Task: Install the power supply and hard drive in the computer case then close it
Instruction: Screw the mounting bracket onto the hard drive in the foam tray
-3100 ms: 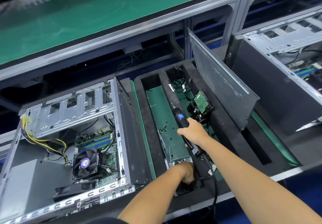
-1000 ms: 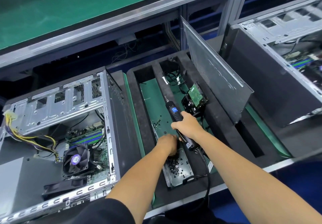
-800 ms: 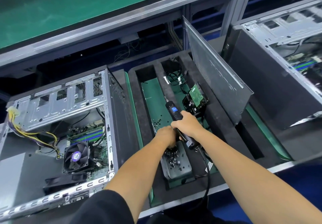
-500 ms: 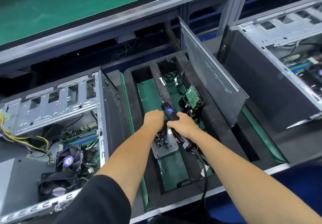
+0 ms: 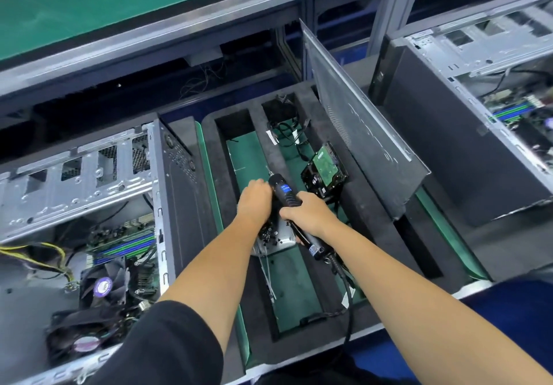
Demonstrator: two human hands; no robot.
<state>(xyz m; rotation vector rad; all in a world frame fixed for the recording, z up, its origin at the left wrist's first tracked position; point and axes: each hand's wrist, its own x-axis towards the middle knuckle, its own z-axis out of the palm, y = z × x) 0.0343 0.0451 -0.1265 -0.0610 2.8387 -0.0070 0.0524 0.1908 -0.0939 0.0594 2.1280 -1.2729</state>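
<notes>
Mid-frame my right hand (image 5: 308,214) grips the black corded electric screwdriver (image 5: 288,202); left hand (image 5: 254,202) sits w/ curled fingers over the small metal screw tray (image 5: 278,239), can't tell its grip. Just beyond, green-topped hard drive (image 5: 324,170) leans in the black foam tray (image 5: 215,181). Open grey metal computer case (image 5: 89,205) lies at frame left.

A green conveyor belt (image 5: 98,1) edged by a grey metal rail (image 5: 167,40) crosses the upper left of the frame. At centre a black foam tray (image 5: 374,235) with long slots shows green matting (image 5: 248,157) in its bottoms, with loose black cables (image 5: 287,136) lying in the upper part of one slot. At the right edge stands a second open tower (image 5: 466,133), its dark side facing the centre and its green and blue memory slots (image 5: 511,112) visible inside.
</notes>
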